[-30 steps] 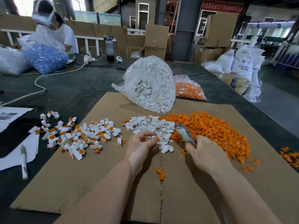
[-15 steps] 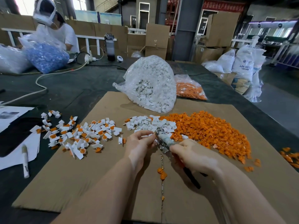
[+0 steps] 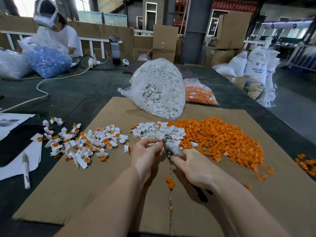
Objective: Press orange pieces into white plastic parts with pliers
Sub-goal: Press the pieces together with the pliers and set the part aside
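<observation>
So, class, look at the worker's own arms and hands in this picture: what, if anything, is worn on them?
Nothing visible: the left hand and right hand are bare, without gloves, rings or a watch. Both forearms are bare too; no sleeve reaches into view.

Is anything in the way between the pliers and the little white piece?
Nothing visible is. The left hand pinches a small white part right at the pliers nose, and the right hand grips the handles. The contact spot is blurred.
</observation>
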Tool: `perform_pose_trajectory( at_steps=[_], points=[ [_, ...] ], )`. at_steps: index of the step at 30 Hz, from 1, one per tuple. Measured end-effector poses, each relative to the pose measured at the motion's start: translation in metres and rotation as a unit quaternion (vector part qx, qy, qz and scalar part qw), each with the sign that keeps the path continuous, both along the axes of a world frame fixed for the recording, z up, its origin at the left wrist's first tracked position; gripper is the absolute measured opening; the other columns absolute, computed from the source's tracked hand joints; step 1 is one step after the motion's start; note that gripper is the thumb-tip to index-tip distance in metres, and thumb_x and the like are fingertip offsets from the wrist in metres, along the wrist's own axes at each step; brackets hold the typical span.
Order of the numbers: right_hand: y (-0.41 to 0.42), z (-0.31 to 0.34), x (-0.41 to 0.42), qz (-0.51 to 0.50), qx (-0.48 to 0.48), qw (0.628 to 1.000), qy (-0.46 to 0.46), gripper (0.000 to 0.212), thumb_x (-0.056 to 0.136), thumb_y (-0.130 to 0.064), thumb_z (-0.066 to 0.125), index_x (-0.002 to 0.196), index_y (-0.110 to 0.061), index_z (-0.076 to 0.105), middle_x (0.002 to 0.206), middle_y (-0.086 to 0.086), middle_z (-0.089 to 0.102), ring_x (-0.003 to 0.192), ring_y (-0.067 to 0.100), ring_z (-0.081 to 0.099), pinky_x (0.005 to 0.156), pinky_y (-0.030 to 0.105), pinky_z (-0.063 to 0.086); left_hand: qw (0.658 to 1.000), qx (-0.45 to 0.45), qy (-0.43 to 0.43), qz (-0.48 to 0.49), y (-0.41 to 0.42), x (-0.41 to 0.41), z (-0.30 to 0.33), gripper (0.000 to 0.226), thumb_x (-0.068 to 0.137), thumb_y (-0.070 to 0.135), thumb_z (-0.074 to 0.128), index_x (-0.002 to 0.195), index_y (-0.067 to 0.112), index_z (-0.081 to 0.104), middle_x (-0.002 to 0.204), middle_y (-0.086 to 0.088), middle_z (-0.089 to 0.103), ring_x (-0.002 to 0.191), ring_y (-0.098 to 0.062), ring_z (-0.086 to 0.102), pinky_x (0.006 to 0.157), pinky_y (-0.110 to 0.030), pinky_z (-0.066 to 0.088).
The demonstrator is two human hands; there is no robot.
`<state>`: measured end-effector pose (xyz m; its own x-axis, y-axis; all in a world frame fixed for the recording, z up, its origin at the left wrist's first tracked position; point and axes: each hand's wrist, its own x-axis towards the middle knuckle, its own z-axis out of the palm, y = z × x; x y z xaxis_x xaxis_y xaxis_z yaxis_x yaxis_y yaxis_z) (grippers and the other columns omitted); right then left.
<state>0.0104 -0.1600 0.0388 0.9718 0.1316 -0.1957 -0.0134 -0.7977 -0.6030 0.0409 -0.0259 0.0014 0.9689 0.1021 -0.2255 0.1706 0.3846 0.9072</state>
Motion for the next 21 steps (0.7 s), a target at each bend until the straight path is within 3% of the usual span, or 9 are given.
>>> perform_pose_trajectory(
  at_steps=[4,8,12,15,19,21],
  points=[
    [0.001,-0.007,0.000,-0.014,-0.007,1.000,-0.021,0.029,0.095,-0.044,0.045,0.088,-0.016,0.050,0.072,-0.003,0.049,0.060,0.012,0.045,0.053,0.025,0.031,1.000,0.008,-0.002,0.002,0.000,0.000,0.000,0.012,0.085,-0.005,0.059,0.089,0.006,0.060,0.076,-0.012,0.063,0.063,-0.015,0.060,0.056,-0.021,0.053],
    [-0.009,-0.011,-0.004,-0.045,0.040,0.997,-0.052,0.041,0.087,-0.054,0.053,0.069,-0.018,0.045,0.065,-0.003,0.045,0.058,0.012,0.042,0.053,0.026,0.029,1.000,0.009,-0.012,0.014,-0.002,0.000,-0.001,0.011,0.086,-0.007,0.058,0.091,0.003,0.059,0.072,-0.013,0.060,0.048,-0.011,0.059,0.046,-0.019,0.051],
    [-0.016,-0.017,-0.007,-0.070,0.014,0.993,-0.097,0.040,0.080,-0.059,0.057,0.074,-0.020,0.050,0.078,-0.006,0.048,0.068,0.009,0.045,0.055,0.024,0.028,0.999,0.044,-0.031,0.010,-0.002,0.000,-0.006,0.010,0.086,-0.003,0.059,0.088,0.007,0.062,0.073,-0.013,0.064,0.054,-0.014,0.061,0.051,-0.024,0.054],
    [-0.023,-0.018,-0.006,-0.090,0.000,0.989,-0.117,0.036,0.081,-0.059,0.057,0.080,-0.023,0.052,0.081,-0.010,0.049,0.074,0.009,0.047,0.057,0.025,0.032,0.997,0.058,-0.044,0.005,-0.003,0.000,-0.009,0.011,0.086,-0.001,0.060,0.096,0.001,0.063,0.070,-0.015,0.062,0.054,-0.017,0.058,0.054,-0.028,0.051],
    [-0.036,-0.020,0.001,-0.122,-0.076,0.978,-0.152,0.038,0.082,-0.057,0.056,0.094,-0.021,0.055,0.090,-0.005,0.052,0.086,0.015,0.050,0.064,0.029,0.035,0.991,0.114,-0.069,-0.010,-0.001,-0.002,-0.012,0.015,0.090,0.002,0.057,0.098,0.009,0.068,0.088,-0.011,0.067,0.062,-0.012,0.065,0.056,-0.018,0.050],
    [-0.045,-0.023,0.005,-0.160,-0.128,0.961,-0.183,0.039,0.083,-0.055,0.057,0.097,-0.018,0.055,0.094,-0.001,0.054,0.089,0.019,0.051,0.066,0.029,0.036,0.977,0.185,-0.101,-0.018,0.000,-0.004,-0.013,0.020,0.092,0.006,0.056,0.095,0.021,0.069,0.095,0.004,0.067,0.076,-0.003,0.065,0.063,-0.007,0.047]
  ],
)
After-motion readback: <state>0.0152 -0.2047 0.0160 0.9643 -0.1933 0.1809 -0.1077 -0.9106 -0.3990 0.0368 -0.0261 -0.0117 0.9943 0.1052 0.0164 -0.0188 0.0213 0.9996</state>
